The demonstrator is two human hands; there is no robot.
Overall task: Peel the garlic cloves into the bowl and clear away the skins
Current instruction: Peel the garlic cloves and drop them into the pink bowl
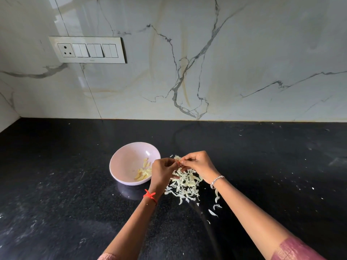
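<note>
Left hand point(163, 170) and right hand point(199, 164) meet just right of the bowl point(122, 162), fingertips pinched together on one garlic clove point(178, 161). Skins point(185, 182) lie piled just right of the bowl; peeled cloves point(143, 171) lie inside it.

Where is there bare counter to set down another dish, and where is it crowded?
Bare: the counter left of the bowl, the strip behind it along the backsplash, and far right. Crowded: the skins pile right of the bowl, where the left hand and right hand pinch a garlic clove; stray skins trail nearer.
</note>
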